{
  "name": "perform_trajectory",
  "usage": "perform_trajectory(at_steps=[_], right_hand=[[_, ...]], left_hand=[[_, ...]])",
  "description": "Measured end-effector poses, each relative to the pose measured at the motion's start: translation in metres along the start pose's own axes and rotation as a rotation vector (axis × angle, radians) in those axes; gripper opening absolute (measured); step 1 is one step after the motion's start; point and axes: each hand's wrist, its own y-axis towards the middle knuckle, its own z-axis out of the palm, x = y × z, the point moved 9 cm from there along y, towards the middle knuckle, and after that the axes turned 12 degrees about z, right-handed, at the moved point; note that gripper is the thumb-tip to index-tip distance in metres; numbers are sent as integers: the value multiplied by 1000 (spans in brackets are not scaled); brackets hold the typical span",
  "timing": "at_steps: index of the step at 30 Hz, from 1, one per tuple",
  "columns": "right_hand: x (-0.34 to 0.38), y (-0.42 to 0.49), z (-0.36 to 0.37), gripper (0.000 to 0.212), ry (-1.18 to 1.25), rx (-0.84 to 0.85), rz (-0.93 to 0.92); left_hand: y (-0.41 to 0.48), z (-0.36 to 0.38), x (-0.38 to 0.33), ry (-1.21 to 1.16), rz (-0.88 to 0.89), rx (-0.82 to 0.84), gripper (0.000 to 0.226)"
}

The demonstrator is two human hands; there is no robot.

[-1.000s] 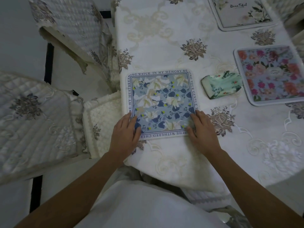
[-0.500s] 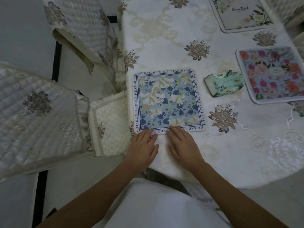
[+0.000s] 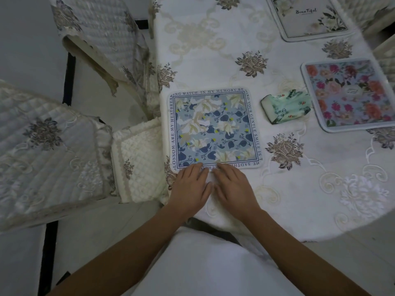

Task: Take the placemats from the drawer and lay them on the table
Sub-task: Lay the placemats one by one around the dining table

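A square blue floral placemat [image 3: 214, 129] with lettering round its border lies flat near the table's left edge. My left hand [image 3: 191, 188] and my right hand [image 3: 234, 186] rest flat side by side on the tablecloth at its near edge, fingertips touching the mat's border, holding nothing. A pink floral placemat [image 3: 350, 94] lies to the right. A white placemat [image 3: 310, 18] with dark leaves lies at the far right.
A white embroidered tablecloth [image 3: 320, 189] covers the table. A green patterned pack [image 3: 285, 105] lies between the blue and pink mats. Two chairs with quilted covers [image 3: 49, 157] [image 3: 102, 33] stand left of the table. Grey floor lies beyond.
My hands slid from the mat's near corners to the middle of its near edge and now lie close together. The mat lies flat in the same spot.
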Motion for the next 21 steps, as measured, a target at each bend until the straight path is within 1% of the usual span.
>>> perform_trajectory(at_steps=[5,9,13,21], right_hand=[[-43,-8,-19,46,-50,-53,105],[-75,-15,-36,48,-63,-90,176],[-86,-14,-38,50,-47,-91,195],[-93,15,-42,52,-44,-97,218]], left_hand=[[-19,-2,18,34,-24,7,49],[-37,-5,39,38,-59,-4,46],[-35,-5,42,37,-66,0,46],[-13,-14,61,9,-165,-54,47]])
